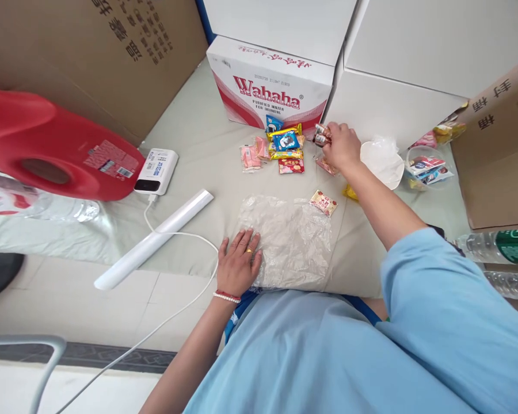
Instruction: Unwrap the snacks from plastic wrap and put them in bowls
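Here the left hand (238, 261) lies flat, fingers spread, pinning the crinkled clear plastic bag (290, 238) to the pale grey counter (198, 144). The right hand (340, 146) has its grip closed on small shiny wrapped sweets (322, 135); best keep the bag flat and steady.

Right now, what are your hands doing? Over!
Left hand flat on clear plastic bag. Right hand shut on small snack packet beside snack pile. Nothing lies between pile and bag.

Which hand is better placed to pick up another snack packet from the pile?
Right. The right hand is beside the snack pile, already gripping a small packet. The left hand lies flat on the clear plastic bag, far from it.
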A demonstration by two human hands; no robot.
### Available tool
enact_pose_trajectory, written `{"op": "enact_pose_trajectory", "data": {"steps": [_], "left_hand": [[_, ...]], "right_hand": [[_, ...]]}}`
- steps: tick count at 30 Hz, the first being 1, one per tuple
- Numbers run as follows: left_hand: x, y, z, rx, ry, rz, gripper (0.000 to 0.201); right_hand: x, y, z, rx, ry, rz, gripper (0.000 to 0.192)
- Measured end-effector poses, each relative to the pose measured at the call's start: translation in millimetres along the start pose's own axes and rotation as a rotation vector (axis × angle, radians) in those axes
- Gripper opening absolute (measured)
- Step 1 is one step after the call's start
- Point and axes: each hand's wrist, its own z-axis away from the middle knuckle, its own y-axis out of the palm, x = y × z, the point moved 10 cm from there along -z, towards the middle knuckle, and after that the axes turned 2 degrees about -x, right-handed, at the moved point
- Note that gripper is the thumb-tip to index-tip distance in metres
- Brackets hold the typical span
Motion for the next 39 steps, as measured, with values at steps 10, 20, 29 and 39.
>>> {"op": "enact_pose_trajectory", "data": {"steps": [10,20,29,39], "left_hand": [[-1,2.5,0,0.019,-0.007,-0.024,0.047],[-2,0.8,-1,-0.009,0.008,-0.033,0.046],[-3,-1.0,2,-0.047,0.023,-0.033,0.046],[-3,-1.6,2,-0.02,0.039,-0.044,0.045]], "right_hand": [[93,65,215,0.942,0.135,-1.142,0.024],[111,18,238,0.41,-0.435,-0.377,0.056],[134,32,240,0.626,-0.566,-0.305,0.059],[142,41,249,0.648,-0.479,-0.077,0.051]]}}
